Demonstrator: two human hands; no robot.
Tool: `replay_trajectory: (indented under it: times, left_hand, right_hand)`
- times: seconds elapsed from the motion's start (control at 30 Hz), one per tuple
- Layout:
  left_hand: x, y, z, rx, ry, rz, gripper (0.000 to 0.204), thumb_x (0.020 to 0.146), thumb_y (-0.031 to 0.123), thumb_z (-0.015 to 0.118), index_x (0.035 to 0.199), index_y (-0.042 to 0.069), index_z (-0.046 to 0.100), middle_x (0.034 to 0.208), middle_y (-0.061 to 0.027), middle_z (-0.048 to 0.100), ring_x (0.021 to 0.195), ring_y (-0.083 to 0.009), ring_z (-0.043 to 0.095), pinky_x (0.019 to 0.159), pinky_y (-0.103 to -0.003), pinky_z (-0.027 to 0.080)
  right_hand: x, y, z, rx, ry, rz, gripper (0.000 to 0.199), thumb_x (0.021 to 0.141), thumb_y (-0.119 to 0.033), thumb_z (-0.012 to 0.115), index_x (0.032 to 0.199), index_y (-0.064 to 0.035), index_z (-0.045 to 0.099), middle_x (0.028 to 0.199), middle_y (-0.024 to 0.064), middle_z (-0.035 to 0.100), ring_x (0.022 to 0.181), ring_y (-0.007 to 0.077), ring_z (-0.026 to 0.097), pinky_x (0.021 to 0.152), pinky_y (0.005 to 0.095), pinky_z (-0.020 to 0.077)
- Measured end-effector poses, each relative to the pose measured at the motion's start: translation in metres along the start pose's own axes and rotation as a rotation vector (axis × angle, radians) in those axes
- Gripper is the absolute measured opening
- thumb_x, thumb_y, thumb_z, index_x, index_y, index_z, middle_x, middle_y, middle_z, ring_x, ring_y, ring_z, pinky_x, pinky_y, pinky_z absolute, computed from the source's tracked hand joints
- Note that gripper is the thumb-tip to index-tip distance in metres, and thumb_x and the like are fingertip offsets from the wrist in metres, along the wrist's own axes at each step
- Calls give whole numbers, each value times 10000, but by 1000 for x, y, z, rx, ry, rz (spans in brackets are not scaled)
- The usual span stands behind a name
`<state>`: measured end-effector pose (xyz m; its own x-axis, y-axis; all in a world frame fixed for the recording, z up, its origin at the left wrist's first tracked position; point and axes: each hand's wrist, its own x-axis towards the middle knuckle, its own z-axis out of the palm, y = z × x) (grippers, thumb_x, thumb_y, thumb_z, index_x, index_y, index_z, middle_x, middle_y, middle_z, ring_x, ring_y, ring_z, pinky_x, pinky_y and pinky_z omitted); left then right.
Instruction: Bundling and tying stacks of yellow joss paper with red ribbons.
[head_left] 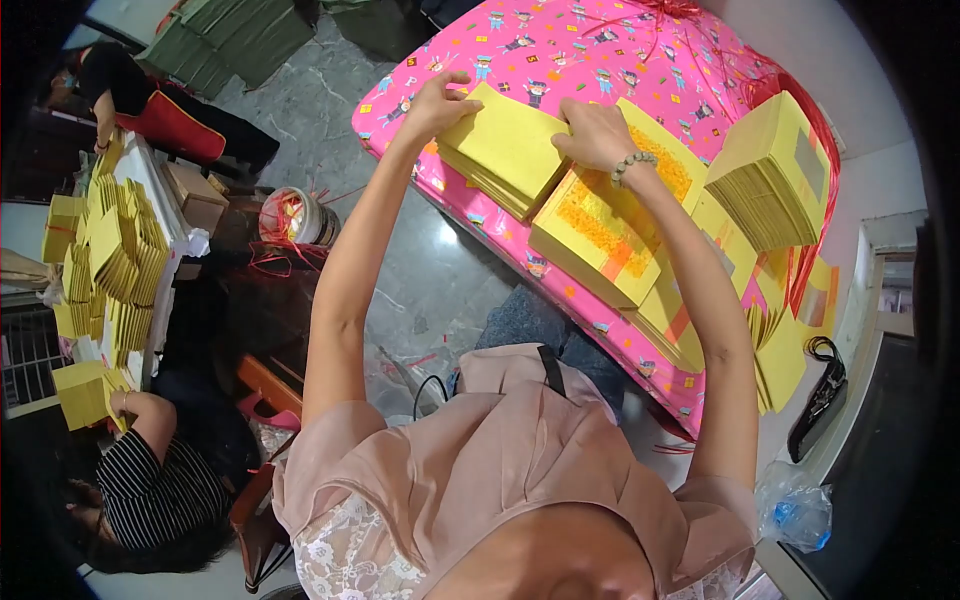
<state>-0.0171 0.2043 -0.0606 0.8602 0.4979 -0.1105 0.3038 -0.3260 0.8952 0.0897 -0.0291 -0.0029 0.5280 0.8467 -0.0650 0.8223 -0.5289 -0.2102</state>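
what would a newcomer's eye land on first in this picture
Probably the bright pink patterned cover, spread across the upper right. On it, a yellow paper stack lies between the left grip and right grip. Then come more yellow stacks on the white table at far left.

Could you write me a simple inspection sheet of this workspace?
Surface: pink cartoon-printed covering
Things handled: yellow rectangular paper stack; beside it, yellow paper block with orange-gold patch
Clutter: thin shiny red strings; crumpled clear plastic bag
Hands: bare left hand at the stack's left end; right hand, with beaded bracelet, at its right end
Cables: elongated black object, apparently corded
Surroundings: person in striped top; person in black; grey marbled floor
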Motion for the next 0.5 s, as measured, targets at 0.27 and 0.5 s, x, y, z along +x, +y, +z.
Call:
replay_trajectory:
  times: [0.27, 0.5]
  left_hand:
    - [-7, -4, 3, -2, -2, 23, 523, 730, 179, 805, 1192, 40, 605, 946, -137, 707, 841, -192, 689, 752, -318, 538]
    - [-6, -4, 8, 94, 18, 61, 501, 726, 186, 794, 1192, 90, 635, 981, -138, 722, 877, -202, 704, 791, -319, 541]
  right_hand:
    - [-2, 0, 1, 9, -46, 9, 300, 747, -279, 639, 874, -16, 570, 705, 169, 622, 684, 334, 622, 670, 424, 453]
    - [-6, -12, -6, -115, -124, 29, 308, 706, -291, 689, 861, -28, 649, 802, 160, 678, 792, 303, 655, 813, 425, 396]
